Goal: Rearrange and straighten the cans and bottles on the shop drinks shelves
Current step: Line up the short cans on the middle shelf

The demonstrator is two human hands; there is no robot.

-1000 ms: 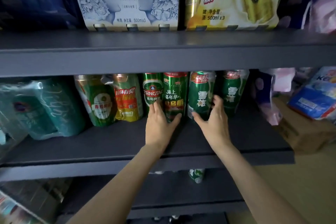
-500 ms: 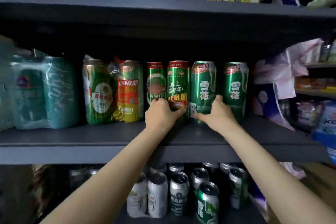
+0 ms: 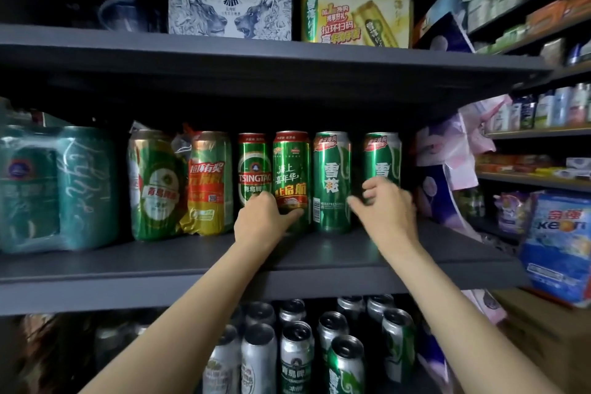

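Straightening step: red-label can [image 3: 291,181] held by left hand [image 3: 263,221], grip curled round base. Right hand [image 3: 385,209] blurred near rightmost Snow can [image 3: 382,158]; grip undetermined. Next judged: gap closed.

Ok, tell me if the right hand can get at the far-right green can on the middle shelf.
Probably yes: the right hand is already in front of that green can, with nothing between them.

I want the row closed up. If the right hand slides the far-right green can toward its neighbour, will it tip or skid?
The far-right green can is tall and narrow, so a high push could tip it; the right hand sits low, which helps. Its glossy skin probably slides easily on the smooth shelf. It looks sealed, so likely heavy enough to stay steady.
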